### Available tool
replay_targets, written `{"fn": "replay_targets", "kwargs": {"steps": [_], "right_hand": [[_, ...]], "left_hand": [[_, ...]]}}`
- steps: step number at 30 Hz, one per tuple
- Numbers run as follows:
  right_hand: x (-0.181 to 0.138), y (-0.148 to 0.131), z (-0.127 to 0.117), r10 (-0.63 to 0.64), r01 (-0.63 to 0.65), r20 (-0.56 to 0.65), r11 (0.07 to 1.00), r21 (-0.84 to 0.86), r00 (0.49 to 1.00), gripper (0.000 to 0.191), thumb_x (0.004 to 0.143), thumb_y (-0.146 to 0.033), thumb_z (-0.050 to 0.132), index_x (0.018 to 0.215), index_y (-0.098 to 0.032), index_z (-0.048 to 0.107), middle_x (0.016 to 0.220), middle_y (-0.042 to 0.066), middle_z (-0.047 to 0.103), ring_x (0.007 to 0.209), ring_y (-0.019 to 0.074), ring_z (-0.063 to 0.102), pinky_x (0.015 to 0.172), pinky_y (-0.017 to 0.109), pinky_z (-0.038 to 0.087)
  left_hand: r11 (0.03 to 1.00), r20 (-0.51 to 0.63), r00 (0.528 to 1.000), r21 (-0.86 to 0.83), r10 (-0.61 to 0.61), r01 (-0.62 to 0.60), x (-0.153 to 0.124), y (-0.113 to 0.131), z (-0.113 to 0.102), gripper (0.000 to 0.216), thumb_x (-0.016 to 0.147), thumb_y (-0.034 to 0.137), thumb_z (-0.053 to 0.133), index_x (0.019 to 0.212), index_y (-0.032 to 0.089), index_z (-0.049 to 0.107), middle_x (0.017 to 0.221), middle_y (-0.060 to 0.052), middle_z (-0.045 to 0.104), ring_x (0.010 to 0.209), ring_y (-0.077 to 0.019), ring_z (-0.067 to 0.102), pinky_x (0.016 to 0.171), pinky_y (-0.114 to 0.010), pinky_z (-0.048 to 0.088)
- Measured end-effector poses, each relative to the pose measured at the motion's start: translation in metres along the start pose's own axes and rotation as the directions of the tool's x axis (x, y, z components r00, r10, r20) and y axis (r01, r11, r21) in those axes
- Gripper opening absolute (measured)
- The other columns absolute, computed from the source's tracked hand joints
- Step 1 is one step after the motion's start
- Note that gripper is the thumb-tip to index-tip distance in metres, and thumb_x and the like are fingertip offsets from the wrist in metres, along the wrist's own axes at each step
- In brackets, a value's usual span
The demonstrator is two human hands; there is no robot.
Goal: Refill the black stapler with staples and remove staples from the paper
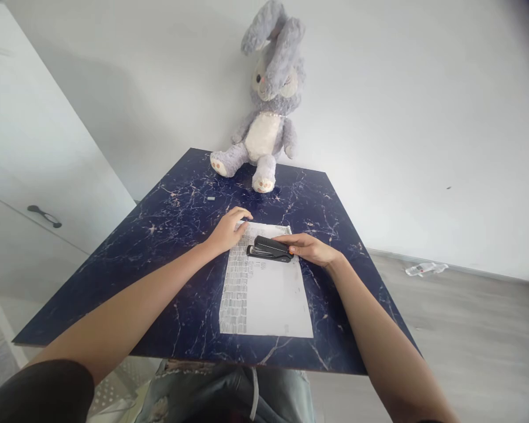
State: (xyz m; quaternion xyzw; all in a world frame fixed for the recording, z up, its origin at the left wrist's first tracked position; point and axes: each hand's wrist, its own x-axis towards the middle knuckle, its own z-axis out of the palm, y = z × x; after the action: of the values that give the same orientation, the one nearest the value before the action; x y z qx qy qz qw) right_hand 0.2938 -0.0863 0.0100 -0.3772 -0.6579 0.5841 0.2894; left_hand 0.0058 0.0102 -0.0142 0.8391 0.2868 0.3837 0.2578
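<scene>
A black stapler (270,249) lies over the upper part of a white printed sheet (275,299), its front end facing left. My right hand (308,249) is closed around the stapler's right end, thumb low and fingers along the top. At the sheet's upper left corner is my left hand (229,230), its fingers stretched out and apart from the thumb. The thumb side touches the paper's edge, and nothing is held there. Dense blocks of print run down the sheet's left side; the right side is mostly blank.
A grey plush rabbit (264,135) sits against the wall at the far end of the dark blue marbled table (194,329). A small pale piece (210,198) lies left of its feet. Clear plastic packaging (427,269) rests on the floor at right; a white cabinet (35,147) stands left.
</scene>
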Motion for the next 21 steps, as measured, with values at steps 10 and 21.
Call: {"fn": "replay_targets", "kwargs": {"steps": [10,21], "right_hand": [[0.004,0.005,-0.005,-0.035,0.033,0.04,0.998,0.055,0.999,0.055,0.087,-0.047,0.077,0.136,-0.026,0.065,0.144,0.009,0.062,0.134,0.0278,0.058,0.118,0.048,0.042],[0.018,-0.003,0.036,-0.276,0.16,-0.13,0.814,-0.558,0.952,0.044,0.092,-0.034,0.07,0.134,-0.021,0.066,0.119,0.006,0.074,0.101,0.0245,0.073,0.091,0.038,0.06]], "left_hand": [[0.612,-0.008,0.929,-0.755,-0.37,0.238,0.006,-0.017,-0.002,0.047,0.099,0.056,0.051,0.104,0.016,0.076,0.119,-0.013,0.073,0.116,-0.0267,0.066,0.107,-0.042,0.047],[0.396,0.062,0.946,-0.898,-0.317,0.192,0.008,-0.001,-0.008,0.037,0.097,0.047,0.059,0.109,0.015,0.073,0.126,-0.014,0.071,0.124,-0.0278,0.064,0.113,-0.044,0.045]]}}
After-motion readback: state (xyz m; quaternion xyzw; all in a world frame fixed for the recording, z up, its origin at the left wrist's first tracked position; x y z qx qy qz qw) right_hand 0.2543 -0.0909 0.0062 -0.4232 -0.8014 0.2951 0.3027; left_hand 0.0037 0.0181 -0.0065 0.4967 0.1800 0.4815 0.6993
